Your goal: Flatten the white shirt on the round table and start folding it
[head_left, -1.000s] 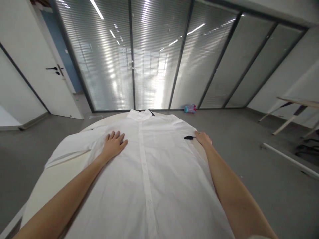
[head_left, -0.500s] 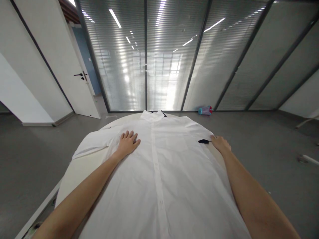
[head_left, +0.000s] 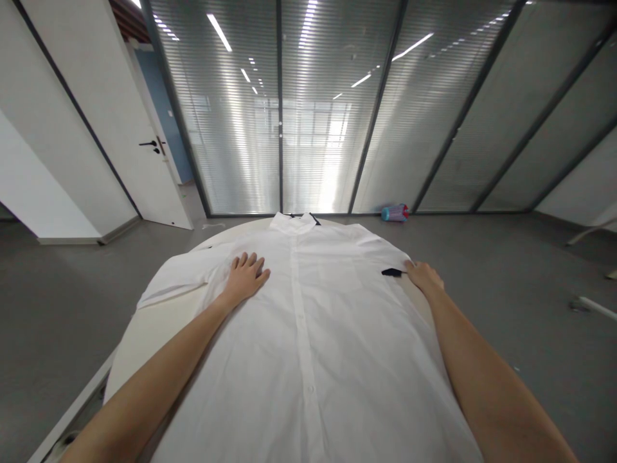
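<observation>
A white button-up shirt [head_left: 337, 334] lies spread front up on a pale round table [head_left: 159, 334], its collar at the far edge. My left hand [head_left: 245, 278] rests flat on the chest, left of the button strip, with fingers spread. At the right edge of the table, my right hand [head_left: 424, 276] is closed on the end of the shirt's right sleeve. Just left of those fingers lies a small black patch [head_left: 392, 272], whose kind I cannot make out. The shirt's left sleeve [head_left: 176, 276] stretches out over the table beyond my left forearm.
Behind the table stands a glass partition [head_left: 318, 128] with blinds. A striped blue and red bundle [head_left: 395, 213] lies on the floor at its foot. A white door [head_left: 149, 148] stands ajar at left. White furniture legs [head_left: 595, 305] show at the right.
The view has shifted very slightly. Both hands and the shirt keep the same places relative to each other.
</observation>
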The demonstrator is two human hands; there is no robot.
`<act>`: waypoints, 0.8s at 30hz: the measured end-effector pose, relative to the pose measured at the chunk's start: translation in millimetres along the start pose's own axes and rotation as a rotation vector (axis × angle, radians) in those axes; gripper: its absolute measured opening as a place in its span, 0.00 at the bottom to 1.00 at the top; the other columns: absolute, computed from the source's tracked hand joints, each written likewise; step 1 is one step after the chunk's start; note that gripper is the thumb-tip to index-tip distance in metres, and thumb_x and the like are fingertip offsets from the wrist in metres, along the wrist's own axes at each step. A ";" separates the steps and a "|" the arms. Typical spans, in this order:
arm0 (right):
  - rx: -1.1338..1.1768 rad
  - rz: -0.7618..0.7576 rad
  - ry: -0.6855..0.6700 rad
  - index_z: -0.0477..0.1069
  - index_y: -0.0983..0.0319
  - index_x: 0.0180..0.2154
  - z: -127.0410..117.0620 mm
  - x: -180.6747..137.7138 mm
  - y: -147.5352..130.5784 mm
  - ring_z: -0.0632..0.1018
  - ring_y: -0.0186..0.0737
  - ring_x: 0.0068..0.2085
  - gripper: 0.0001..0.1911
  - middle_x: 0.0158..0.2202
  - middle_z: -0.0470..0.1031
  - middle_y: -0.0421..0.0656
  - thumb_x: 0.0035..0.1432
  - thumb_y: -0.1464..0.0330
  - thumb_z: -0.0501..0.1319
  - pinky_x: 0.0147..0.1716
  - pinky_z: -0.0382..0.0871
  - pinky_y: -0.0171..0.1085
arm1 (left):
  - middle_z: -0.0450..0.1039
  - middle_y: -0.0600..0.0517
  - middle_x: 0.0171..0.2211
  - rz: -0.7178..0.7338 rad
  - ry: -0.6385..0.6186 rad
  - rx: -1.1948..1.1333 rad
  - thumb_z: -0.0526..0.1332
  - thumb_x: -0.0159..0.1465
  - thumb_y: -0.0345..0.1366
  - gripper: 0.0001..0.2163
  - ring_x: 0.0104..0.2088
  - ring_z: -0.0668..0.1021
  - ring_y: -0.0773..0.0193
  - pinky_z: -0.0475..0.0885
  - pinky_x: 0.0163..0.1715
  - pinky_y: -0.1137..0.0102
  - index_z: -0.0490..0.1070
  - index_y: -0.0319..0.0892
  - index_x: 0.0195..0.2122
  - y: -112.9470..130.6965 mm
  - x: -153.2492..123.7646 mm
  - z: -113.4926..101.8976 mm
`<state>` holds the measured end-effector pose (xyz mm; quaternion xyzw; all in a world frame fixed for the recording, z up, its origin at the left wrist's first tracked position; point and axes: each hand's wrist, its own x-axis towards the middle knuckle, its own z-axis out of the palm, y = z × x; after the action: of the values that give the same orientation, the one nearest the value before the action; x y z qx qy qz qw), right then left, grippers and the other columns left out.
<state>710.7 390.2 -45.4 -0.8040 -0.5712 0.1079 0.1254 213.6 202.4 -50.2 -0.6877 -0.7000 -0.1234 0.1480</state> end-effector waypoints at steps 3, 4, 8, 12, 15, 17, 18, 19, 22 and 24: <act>-0.006 0.004 -0.011 0.71 0.65 0.58 -1.2 -1.4 -1.1 0.74 0.63 0.58 0.31 0.56 0.73 0.62 0.66 0.53 0.47 0.53 0.69 0.56 | 0.67 0.44 0.61 0.004 0.005 -0.002 0.50 0.71 0.48 0.20 0.62 0.64 0.45 0.57 0.60 0.52 0.70 0.47 0.57 0.0 -0.1 0.1; -0.008 0.005 -0.014 0.71 0.65 0.58 -1.4 -1.6 -1.2 0.74 0.63 0.58 0.31 0.56 0.73 0.62 0.66 0.53 0.47 0.53 0.68 0.56 | 0.67 0.44 0.60 0.007 0.009 -0.006 0.50 0.71 0.48 0.20 0.61 0.64 0.44 0.57 0.59 0.52 0.70 0.46 0.57 0.0 -0.1 0.0; -0.008 0.000 -0.022 0.71 0.66 0.59 -0.9 -1.8 -0.6 0.73 0.63 0.58 0.32 0.56 0.73 0.62 0.67 0.53 0.46 0.54 0.68 0.55 | 0.68 0.43 0.60 0.014 0.013 -0.037 0.50 0.71 0.47 0.20 0.61 0.65 0.44 0.57 0.59 0.50 0.71 0.45 0.57 -0.2 -0.1 0.1; -0.009 0.000 -0.022 0.71 0.66 0.59 -0.4 -1.6 -0.2 0.73 0.63 0.58 0.32 0.56 0.73 0.62 0.67 0.53 0.46 0.54 0.68 0.55 | 0.67 0.44 0.61 0.001 0.005 -0.025 0.51 0.71 0.48 0.20 0.62 0.64 0.44 0.56 0.60 0.51 0.70 0.47 0.57 -0.6 0.1 1.1; -0.011 0.000 -0.018 0.71 0.66 0.58 -0.6 -1.1 -0.2 0.74 0.63 0.58 0.31 0.56 0.73 0.62 0.67 0.53 0.47 0.53 0.69 0.55 | 0.67 0.45 0.61 -0.005 0.004 -0.025 0.51 0.71 0.48 0.19 0.63 0.64 0.45 0.56 0.60 0.51 0.71 0.48 0.57 -0.4 0.2 1.3; -0.013 0.000 -0.018 0.71 0.66 0.58 -0.8 -0.7 -0.2 0.74 0.63 0.57 0.31 0.56 0.73 0.63 0.67 0.54 0.47 0.53 0.69 0.55 | 0.67 0.44 0.61 -0.005 0.009 -0.033 0.51 0.71 0.48 0.19 0.62 0.64 0.44 0.57 0.60 0.50 0.71 0.48 0.57 0.0 0.2 0.8; -0.014 -0.001 -0.018 0.71 0.66 0.58 -0.8 -0.5 -0.2 0.74 0.63 0.57 0.31 0.56 0.73 0.63 0.67 0.54 0.47 0.53 0.69 0.56 | 0.68 0.44 0.61 -0.003 0.011 -0.039 0.51 0.71 0.47 0.19 0.62 0.64 0.44 0.57 0.60 0.50 0.71 0.47 0.57 0.2 0.2 0.4; -0.015 -0.002 -0.017 0.71 0.66 0.58 -0.7 -0.3 -0.1 0.74 0.63 0.57 0.31 0.56 0.73 0.63 0.67 0.54 0.47 0.53 0.69 0.56 | 0.68 0.44 0.60 -0.003 0.012 -0.045 0.51 0.71 0.47 0.19 0.62 0.64 0.44 0.57 0.60 0.50 0.71 0.47 0.57 0.4 0.1 0.1; -0.015 -0.003 -0.013 0.71 0.66 0.59 -0.2 -0.1 0.0 0.74 0.63 0.58 0.31 0.56 0.73 0.62 0.67 0.53 0.47 0.54 0.68 0.55 | 0.68 0.44 0.60 0.000 0.011 -0.049 0.51 0.70 0.47 0.19 0.61 0.65 0.44 0.57 0.59 0.51 0.71 0.46 0.57 0.7 0.0 -0.3; -0.014 -0.001 -0.008 0.71 0.66 0.59 0.3 -0.1 0.3 0.74 0.63 0.58 0.31 0.56 0.73 0.62 0.67 0.53 0.47 0.54 0.68 0.56 | 0.68 0.43 0.60 0.002 0.013 -0.045 0.51 0.70 0.47 0.20 0.61 0.65 0.44 0.57 0.59 0.51 0.71 0.46 0.57 0.6 0.0 -0.1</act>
<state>710.9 390.0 -45.8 -0.8042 -0.5728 0.1071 0.1175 214.2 202.4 -50.2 -0.6907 -0.6954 -0.1435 0.1373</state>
